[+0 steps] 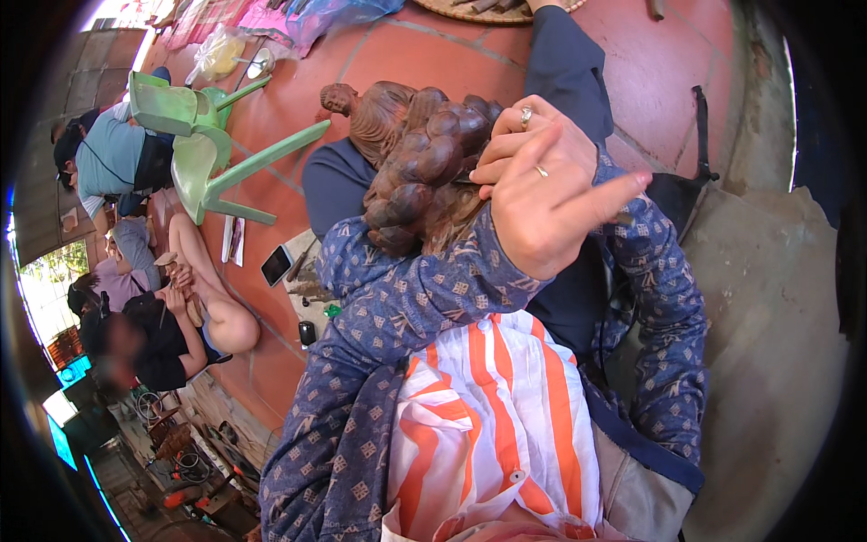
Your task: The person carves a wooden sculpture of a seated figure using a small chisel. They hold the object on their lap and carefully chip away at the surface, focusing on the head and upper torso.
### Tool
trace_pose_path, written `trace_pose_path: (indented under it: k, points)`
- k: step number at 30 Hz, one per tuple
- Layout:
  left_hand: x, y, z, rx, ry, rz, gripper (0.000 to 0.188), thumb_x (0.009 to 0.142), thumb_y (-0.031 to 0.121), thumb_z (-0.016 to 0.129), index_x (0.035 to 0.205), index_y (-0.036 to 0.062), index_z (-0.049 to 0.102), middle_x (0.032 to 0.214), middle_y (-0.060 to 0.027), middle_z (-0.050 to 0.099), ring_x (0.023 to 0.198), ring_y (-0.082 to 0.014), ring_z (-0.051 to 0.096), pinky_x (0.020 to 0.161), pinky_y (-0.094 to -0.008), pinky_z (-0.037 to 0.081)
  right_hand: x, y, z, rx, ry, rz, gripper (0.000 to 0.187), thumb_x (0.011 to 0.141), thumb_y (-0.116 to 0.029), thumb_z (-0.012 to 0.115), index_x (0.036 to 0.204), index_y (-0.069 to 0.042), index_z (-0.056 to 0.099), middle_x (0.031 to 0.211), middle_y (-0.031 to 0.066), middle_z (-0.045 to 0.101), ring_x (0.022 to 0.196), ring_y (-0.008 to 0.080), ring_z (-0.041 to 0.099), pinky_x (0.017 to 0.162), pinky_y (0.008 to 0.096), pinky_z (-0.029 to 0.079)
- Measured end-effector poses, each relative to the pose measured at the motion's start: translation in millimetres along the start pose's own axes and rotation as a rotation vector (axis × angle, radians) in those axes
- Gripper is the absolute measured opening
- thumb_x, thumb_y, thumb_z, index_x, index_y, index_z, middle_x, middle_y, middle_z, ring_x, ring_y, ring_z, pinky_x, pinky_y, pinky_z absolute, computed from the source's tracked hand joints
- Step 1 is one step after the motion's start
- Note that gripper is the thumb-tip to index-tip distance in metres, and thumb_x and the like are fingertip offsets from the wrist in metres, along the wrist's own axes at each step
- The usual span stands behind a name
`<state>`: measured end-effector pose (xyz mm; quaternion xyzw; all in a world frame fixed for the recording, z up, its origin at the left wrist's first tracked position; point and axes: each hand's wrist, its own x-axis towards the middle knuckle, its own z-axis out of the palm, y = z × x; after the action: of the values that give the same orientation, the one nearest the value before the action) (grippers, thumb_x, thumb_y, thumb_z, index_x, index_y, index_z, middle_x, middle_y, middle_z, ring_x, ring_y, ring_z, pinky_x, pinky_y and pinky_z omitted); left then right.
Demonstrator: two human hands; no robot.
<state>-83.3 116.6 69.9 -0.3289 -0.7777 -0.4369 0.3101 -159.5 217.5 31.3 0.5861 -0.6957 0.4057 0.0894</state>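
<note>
A dark brown carved wooden figure [415,181], with a small head and clustered rounded lobes, lies tilted across my dark-trousered legs. Against its right side my two hands overlap. My right hand [524,135], ringed, has its fingers bent around a thin tool, whose narrow dark tip [464,177] reaches the wood. Over it lies the back of my left hand [533,226], its arm crossing in front of me. One left digit sticks out to the right; the other fingers are bent, and what they grip is hidden. Most of the tool is covered by the hands.
A green plastic chair [203,154] lies tipped on the red tiles at left. Beyond it sit other people [117,154]. A phone [276,266] and small dark items lie nearer. A woven tray [479,11] holds sticks at the top; a concrete slab [759,298] is at right.
</note>
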Motion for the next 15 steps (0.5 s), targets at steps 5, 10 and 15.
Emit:
trace_pose_path:
  k: [5,10,15]
  points:
    - [13.4,22.0,-3.7,0.075,-0.049,0.143,0.039,0.063,0.012,0.065,0.101,0.0109,0.074,0.062,0.0001,0.044,0.058,-0.0186,0.054,0.091,-0.0512,0.052,20.2,-21.0,-16.7,-0.239,0.287,-0.165,0.021,0.073,-0.027,0.076,0.088,-0.013,0.072,0.085,-0.0022,0.069,0.077,0.0158,0.058,0.081,0.039,0.044]
    - [16.4,22.8,-16.1,0.007,-0.077,0.051,0.035,0.064,0.014,0.065,0.097,0.0118,0.074,0.061,-0.0003,0.044,0.058,-0.0202,0.055,0.09,-0.0508,0.053,15.3,-19.6,-14.3,-0.173,0.103,-0.153,0.026,0.074,-0.03,0.076,0.09,-0.009,0.072,0.083,-0.0009,0.07,0.077,0.0177,0.06,0.08,0.0394,0.046]
    - [4.0,-2.4,-2.2,-0.002,0.029,-0.002,0.04,0.069,0.013,0.063,0.108,0.0094,0.07,0.068,-0.0012,0.051,0.064,-0.0217,0.058,0.093,-0.0534,0.048,1.5,8.5,0.9,0.084,-0.018,-0.048,0.027,0.07,-0.023,0.076,0.09,-0.006,0.071,0.082,0.0014,0.069,0.077,0.0176,0.064,0.076,0.0374,0.047]
